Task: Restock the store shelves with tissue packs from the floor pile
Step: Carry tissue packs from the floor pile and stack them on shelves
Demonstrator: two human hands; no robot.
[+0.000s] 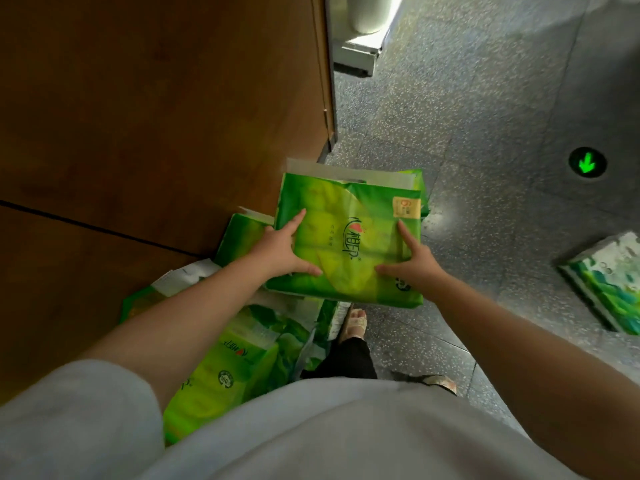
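Observation:
I hold a bright green tissue pack flat in front of me, above the floor pile. My left hand grips its left edge, index finger and thumb spread over the top face. My right hand grips the right edge the same way. Under and behind the pack lie more green tissue packs in a loose pile on the floor against a wooden panel. One of them peeks out just left of my left hand. No shelf is in view.
A tall brown wooden panel fills the left side. Grey speckled floor spreads to the right, with a lit green arrow marker. A blue-green tissue pack lies alone at the right edge. My sandalled foot stands beside the pile.

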